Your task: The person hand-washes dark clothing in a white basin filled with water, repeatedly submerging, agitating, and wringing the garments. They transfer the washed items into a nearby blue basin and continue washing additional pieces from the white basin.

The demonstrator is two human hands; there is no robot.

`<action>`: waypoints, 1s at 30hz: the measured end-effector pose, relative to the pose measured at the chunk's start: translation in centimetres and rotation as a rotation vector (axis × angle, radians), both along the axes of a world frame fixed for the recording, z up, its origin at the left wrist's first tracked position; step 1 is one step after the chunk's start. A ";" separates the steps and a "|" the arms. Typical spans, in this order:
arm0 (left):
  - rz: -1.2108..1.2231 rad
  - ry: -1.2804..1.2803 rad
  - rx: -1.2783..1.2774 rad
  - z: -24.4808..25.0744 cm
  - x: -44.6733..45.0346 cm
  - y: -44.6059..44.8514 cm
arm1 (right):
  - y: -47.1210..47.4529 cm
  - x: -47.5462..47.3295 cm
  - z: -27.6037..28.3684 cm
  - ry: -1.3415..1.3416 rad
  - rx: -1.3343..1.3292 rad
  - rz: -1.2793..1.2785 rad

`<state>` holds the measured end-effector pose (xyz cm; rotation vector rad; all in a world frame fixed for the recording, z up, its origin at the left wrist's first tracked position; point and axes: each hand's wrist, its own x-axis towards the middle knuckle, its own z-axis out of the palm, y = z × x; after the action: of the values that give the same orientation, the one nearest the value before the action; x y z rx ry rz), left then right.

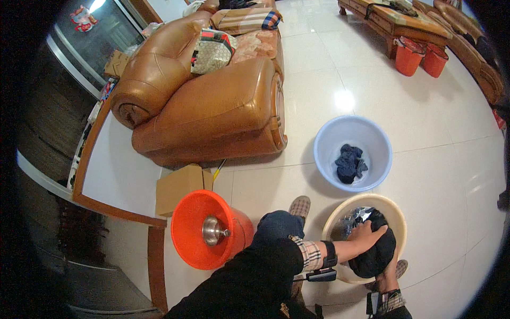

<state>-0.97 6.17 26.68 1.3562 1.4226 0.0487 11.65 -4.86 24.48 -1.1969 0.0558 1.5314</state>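
Note:
A cream plastic basin (332, 215) stands on the floor before me, with some water and a bunched, dark wet garment (372, 259) in it. My left hand (364, 237) grips the garment from above, its thumb spread across the black cloth. At the lower right of the basin, my right hand (388, 275) holds the garment's edge; the cloth hides most of its fingers. Just beyond stands a light blue plastic basin (324, 147). A smaller dark, crumpled cloth (348, 163) lies on its bottom.
To the left an orange bucket (191, 247) holds a metal ladle or pot (212, 230). Behind it are a cardboard box (179, 189) and a brown leather sofa (211, 115). Two red bins (409, 58) stand by a wooden table (414, 30) on the tiled floor (430, 179).

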 end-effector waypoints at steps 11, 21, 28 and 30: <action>-0.008 -0.043 -0.014 0.2 -0.2 0.3 | 0.6 -0.1 0.6 -0.006 0.028 -0.005; 0.006 -0.020 0.020 0.5 -0.1 0.1 | 0.1 -0.2 1.5 0.029 -0.063 0.021; -0.044 -0.015 -0.010 1.2 -0.3 0.8 | 0.7 -0.4 1.5 0.069 0.007 0.019; -0.045 -0.024 -0.010 1.2 -0.4 0.7 | 0.5 -0.3 1.7 0.079 0.041 0.034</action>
<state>-1.38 6.87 27.89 1.3743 1.3703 0.0282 11.32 -4.35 26.19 -1.1101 0.0560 1.6023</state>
